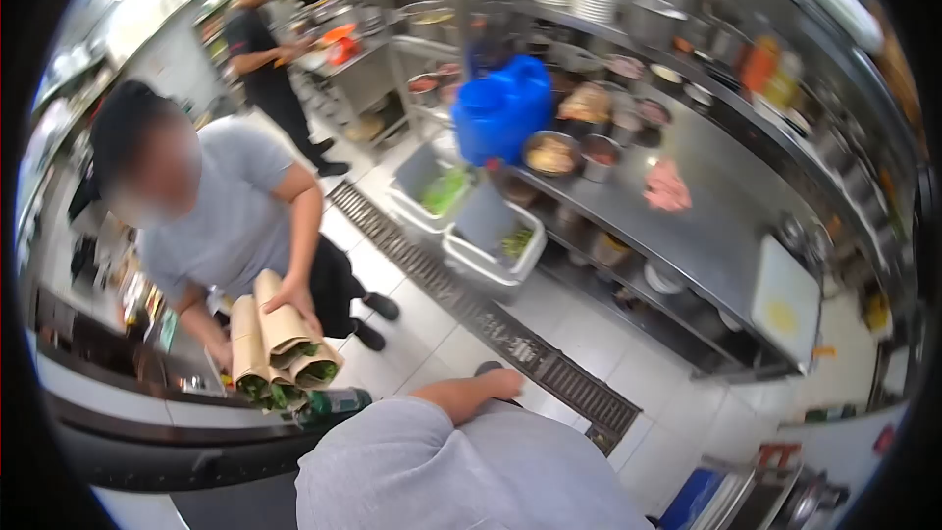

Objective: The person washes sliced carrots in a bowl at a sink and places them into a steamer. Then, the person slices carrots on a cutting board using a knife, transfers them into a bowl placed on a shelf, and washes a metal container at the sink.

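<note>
My left forearm reaches out from a grey sleeve at the bottom middle. My left hand (505, 385) is small and blurred, over the tiled floor near a metal drain grate (481, 319). Its fingers do not show clearly, and I make out nothing held in it. Outside the view is my right hand. To the left a co-worker in a grey T-shirt (221, 186) holds several brown paper rolls (282, 329) with leafy greens showing at their ends. Beside the rolls lies a dark green object (339, 402), partly hidden.
A steel table (706, 206) on the right bears raw meat (667, 186), pots and a white cutting board (785, 304). Two white bins (491, 270) with green scraps and a blue drum (500, 113) stand nearby. Another person in dark clothes (260, 49) works at the back.
</note>
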A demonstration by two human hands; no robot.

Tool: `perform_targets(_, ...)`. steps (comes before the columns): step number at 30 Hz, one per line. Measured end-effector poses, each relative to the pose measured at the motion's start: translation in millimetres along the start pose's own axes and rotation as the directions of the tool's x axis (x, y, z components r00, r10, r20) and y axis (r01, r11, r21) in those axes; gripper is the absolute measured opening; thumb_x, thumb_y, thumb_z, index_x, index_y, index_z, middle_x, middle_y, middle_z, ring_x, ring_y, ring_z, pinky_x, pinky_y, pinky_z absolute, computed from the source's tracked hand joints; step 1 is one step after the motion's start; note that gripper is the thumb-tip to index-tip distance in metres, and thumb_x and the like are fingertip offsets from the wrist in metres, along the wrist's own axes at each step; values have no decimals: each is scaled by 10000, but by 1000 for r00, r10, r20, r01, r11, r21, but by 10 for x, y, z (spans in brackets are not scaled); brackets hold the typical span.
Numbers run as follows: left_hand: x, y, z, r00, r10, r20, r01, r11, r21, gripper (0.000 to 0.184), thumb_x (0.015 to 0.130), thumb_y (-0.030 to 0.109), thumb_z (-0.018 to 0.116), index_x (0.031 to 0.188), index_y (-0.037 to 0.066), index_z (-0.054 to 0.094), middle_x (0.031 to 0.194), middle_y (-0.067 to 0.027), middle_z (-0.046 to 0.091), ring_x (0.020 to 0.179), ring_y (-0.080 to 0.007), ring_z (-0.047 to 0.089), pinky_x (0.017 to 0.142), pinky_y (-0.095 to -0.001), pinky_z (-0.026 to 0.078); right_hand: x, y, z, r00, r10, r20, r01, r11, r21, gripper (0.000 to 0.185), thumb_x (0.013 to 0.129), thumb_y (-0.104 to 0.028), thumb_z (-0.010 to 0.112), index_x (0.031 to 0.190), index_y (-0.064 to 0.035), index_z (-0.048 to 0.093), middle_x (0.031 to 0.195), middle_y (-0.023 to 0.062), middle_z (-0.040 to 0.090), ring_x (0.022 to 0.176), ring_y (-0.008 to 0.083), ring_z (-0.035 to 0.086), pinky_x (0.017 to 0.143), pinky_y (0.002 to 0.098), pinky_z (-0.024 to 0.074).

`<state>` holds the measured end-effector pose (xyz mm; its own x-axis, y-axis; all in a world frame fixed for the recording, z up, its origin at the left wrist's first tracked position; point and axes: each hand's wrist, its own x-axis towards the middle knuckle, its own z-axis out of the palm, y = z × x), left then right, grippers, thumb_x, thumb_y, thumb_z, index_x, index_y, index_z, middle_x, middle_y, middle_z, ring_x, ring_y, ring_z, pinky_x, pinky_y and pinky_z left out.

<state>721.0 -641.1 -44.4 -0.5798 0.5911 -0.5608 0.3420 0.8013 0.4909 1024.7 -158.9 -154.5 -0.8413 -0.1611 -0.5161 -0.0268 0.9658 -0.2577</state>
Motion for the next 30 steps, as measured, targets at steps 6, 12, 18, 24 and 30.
perform_targets(6,-1459,-2016,343,794,-607,19,594,770,-233,312,893,148,634,1126,6,784,1225,-239,749,1168,-406,715,992,-493,571,833,-1216,-803,967,104,234,-163,955,247,186,906,-211,664,812,-73,746,815,90,736,824,270,715,764,513,571)
perform_targets(12,-618,-2028,-116,858,-510,57,504,816,-282,341,841,93,638,1134,9,791,1227,-247,747,1145,-444,709,1005,-502,563,2111,-969,-1436,982,-173,72,187,934,-305,213,870,-272,689,766,-106,773,835,88,749,851,292,717,794,532,565)
perform_targets(18,196,-1412,-685,858,-252,-448,47,906,-420,558,789,119,687,1346,83,717,1346,-300,679,1300,-414,633,1107,-481,507,3682,-1483,-3313,949,294,-113,-105,633,767,141,994,-126,596,978,-20,688,805,99,713,659,182,690,553,343,555)
perform_targets(24,476,-2049,-976,896,-445,-12,388,794,-468,531,849,226,709,1347,42,698,1315,-252,711,1261,-413,656,1110,-469,505,4075,-2287,-5142,722,45,-691,343,844,413,214,971,-142,703,1149,-24,693,1076,174,713,973,303,716,851,387,583)
perform_targets(30,109,-2636,-1674,811,-574,115,584,805,-103,466,928,334,747,1282,31,737,1289,-233,729,1217,-414,684,1065,-465,540,5696,-1764,-6456,615,-136,-777,302,951,72,644,903,-219,767,1508,-151,555,1663,192,371,1500,438,372,1187,507,417)
